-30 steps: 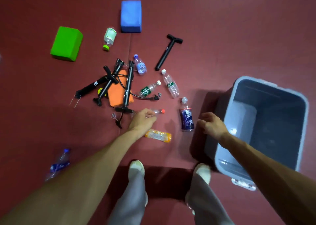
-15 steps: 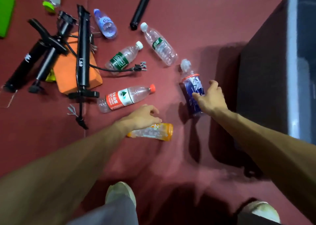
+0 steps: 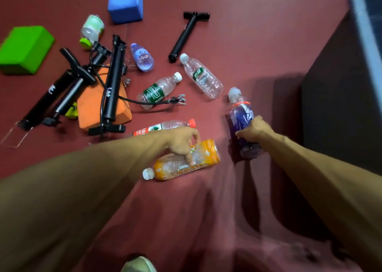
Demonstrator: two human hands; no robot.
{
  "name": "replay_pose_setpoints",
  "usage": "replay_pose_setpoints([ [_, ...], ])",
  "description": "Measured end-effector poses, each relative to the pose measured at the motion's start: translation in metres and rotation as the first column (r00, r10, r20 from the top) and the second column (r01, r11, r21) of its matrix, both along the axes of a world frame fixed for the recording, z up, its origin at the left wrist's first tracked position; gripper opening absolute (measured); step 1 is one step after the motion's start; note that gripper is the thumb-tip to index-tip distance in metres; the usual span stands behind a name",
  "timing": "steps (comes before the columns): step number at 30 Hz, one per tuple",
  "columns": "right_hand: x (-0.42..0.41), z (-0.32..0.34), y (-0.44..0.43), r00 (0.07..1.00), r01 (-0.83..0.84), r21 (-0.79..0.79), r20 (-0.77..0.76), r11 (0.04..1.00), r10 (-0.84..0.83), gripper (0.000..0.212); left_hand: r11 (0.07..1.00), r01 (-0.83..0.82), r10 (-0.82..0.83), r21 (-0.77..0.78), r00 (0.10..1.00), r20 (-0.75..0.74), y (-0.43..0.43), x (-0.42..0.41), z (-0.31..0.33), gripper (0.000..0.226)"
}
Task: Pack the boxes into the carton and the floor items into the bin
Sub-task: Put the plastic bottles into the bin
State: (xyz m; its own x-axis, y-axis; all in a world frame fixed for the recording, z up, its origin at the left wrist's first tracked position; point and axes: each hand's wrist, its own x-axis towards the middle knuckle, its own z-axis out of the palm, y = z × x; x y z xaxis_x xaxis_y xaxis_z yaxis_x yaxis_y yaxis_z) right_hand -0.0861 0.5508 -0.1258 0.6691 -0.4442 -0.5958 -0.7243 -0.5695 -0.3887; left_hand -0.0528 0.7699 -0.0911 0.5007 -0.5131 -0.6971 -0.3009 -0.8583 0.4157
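Observation:
My left hand grips an orange-labelled bottle, lifted a little off the red floor with its white cap pointing down-left. My right hand is closed around a purple-labelled bottle, cap pointing away from me. The grey bin stands at the right edge, only its rim and dark side showing. Just behind my left hand lies a red-capped bottle. Further off lie a green-labelled bottle and a clear bottle. No carton is visible.
Black hand pumps lie tangled over an orange block at the left, and another pump lies apart. A green block, a blue block, a small blue bottle and a green-capped bottle lie beyond. My shoe shows at the bottom.
Both hands have closed on their bottles. The orange bottle has come up off the floor and turned, cap now down-left. The view has pulled back, so the blocks show again.

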Motion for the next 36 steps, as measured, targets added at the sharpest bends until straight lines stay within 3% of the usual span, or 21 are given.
replay_pose_setpoints([
  [4,0.02,0.054,-0.001,0.983,-0.071,0.07,0.175,0.995,0.057,0.043,0.928,-0.31,0.321,-0.205,0.947,0.021,0.006,0.011,0.024,0.058],
  [6,0.033,0.098,-0.008,0.957,-0.14,0.047,0.264,0.989,0.123,0.038,0.764,-0.545,0.551,-0.347,0.83,-0.091,0.002,0.015,0.043,0.052],
  [8,0.042,0.144,-0.022,0.92,-0.191,0.017,0.351,0.981,0.173,0.037,0.549,-0.694,0.666,-0.465,0.7,-0.258,-0.01,0.023,0.067,0.045],
  [11,0.039,0.196,-0.059,0.854,-0.18,0.077,0.508,0.981,0.117,0.028,0.319,-0.763,0.658,-0.562,0.605,-0.449,-0.046,0.036,0.109,0.031],
  [15,0.02,0.233,-0.126,0.761,-0.092,0.291,0.637,0.952,-0.121,0.027,0.193,-0.713,0.58,-0.674,0.637,-0.508,-0.111,0.042,0.159,0.03],
  [17,0.004,0.241,-0.159,0.712,-0.053,0.413,0.654,0.909,-0.256,0.034,0.205,-0.675,0.537,-0.709,0.683,-0.496,-0.148,0.038,0.176,0.029],
  [21,-0.045,0.226,-0.218,0.641,0.058,0.486,0.651,0.872,-0.405,0.014,0.361,-0.574,0.47,-0.735,0.793,-0.388,-0.234,0.018,0.198,0.026],
  [28,-0.117,0.159,-0.308,0.794,0.39,0.279,0.381,0.877,-0.474,0.028,0.731,-0.33,0.376,-0.597,0.925,-0.051,-0.353,-0.02,0.186,0.031],
  [31,-0.136,0.128,-0.326,0.864,0.41,0.241,0.208,0.88,-0.459,0.029,0.807,-0.312,0.35,-0.501,0.937,-0.02,-0.379,-0.037,0.164,0.021],
  [34,-0.146,0.111,-0.334,0.91,0.378,0.156,0.116,0.913,-0.397,0.029,0.895,-0.192,0.262,-0.403,0.957,0.126,-0.392,-0.047,0.148,0.023],
  [36,-0.148,0.112,-0.335,0.936,0.332,0.106,0.087,0.937,-0.341,0.03,0.901,-0.154,0.247,-0.405,0.951,0.187,-0.393,-0.047,0.148,0.027],
])
